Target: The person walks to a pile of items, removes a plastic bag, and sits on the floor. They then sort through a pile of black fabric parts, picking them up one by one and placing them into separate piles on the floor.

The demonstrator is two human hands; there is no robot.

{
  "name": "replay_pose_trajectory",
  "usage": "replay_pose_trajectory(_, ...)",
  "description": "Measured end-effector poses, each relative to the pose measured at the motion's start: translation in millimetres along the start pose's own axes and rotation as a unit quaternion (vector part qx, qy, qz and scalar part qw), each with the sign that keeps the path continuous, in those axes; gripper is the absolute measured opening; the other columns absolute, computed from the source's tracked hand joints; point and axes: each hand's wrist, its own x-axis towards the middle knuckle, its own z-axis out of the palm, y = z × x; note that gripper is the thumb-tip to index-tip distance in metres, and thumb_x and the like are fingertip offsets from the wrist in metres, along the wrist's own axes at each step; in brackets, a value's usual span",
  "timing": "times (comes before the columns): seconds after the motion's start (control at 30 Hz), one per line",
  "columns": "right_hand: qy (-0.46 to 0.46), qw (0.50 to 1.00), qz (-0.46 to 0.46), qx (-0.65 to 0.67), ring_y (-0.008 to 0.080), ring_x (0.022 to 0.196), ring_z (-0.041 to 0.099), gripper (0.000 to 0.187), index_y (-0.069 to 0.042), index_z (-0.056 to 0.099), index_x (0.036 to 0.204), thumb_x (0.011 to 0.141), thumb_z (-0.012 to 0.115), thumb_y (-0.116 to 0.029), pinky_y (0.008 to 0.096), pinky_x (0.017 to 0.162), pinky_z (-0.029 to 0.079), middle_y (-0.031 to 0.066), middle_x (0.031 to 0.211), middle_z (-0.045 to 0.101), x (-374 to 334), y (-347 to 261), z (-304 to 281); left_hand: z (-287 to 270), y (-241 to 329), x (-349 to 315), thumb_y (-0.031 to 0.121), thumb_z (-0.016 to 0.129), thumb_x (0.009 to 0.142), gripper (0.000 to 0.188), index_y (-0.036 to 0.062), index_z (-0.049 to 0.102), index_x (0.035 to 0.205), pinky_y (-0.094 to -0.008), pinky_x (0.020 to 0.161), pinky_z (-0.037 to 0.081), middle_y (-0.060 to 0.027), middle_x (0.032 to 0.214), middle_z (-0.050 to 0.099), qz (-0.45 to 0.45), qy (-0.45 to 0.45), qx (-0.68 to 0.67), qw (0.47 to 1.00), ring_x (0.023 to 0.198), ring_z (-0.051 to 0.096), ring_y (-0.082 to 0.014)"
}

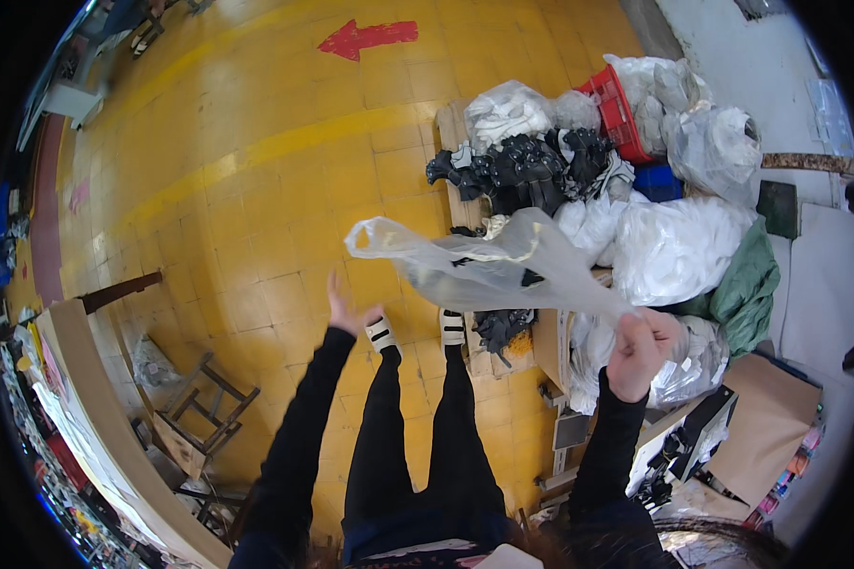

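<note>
A clear plastic bag (550, 270) stretches through the air in front of me, its loose end floating out to the left. My right hand (641, 355) is closed around the gathered end of the bag on the right. To the left, my left hand (345, 311) is raised with fingers spread, apart from the bag and holding nothing. Behind the bag lie black bundled pieces (527, 171) on a low wooden pallet (457, 190), partly hidden by the film.
Stuffed white bags (678, 248), a red crate (619, 114) and a green sack (745, 289) are heaped along the right wall. A cardboard-topped table (104, 417) and a wooden stool (207, 403) stand at left. Yellow floor (256, 209) bears a red arrow (368, 39).
</note>
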Motion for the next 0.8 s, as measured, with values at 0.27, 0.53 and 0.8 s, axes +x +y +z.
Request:
replay_pose_trajectory(0.27,-0.249,0.965,-0.061,-0.053,0.005,0.045,0.031,0.029,0.004,0.047,0.057,0.077,0.062,-0.011,0.0272,0.043,0.021,-0.0007,0.047,0.035,40,36,65,-61,71,151,0.024,0.073,0.075,0.037,0.0079,0.064,0.107,-0.0348,0.079,0.05,-0.0117,0.096,0.068,-0.016,0.024,0.415,0.909,0.09,0.065,-0.0249)
replay_pose_trajectory(0.53,-0.365,0.928,0.079,-0.009,0.0055,0.05,0.038,0.032,0.001,0.056,0.062,0.085,0.062,-0.02,0.0274,0.046,0.027,-0.0036,0.051,0.044,122,176,178,-100,12,74,0.014,0.051,0.092,0.022,0.0078,0.057,0.112,-0.0284,0.08,0.044,0.001,0.089,0.057,-0.086,0.081,-0.162,0.98,0.083,0.052,-0.0109)
replay_pose_trajectory(0.8,-0.281,0.942,0.182,0.007,0.0131,0.072,0.056,0.065,-0.001,0.023,0.14,0.09,0.06,-0.02,0.0267,0.069,0.047,0.0067,0.085,0.06,68,431,180,-48,-143,80,0.014,0.048,0.096,0.011,0.0093,0.056,0.103,-0.0313,0.085,0.042,0.0019,0.088,0.053,-0.145,0.15,-0.216,0.954,0.085,0.051,-0.01)
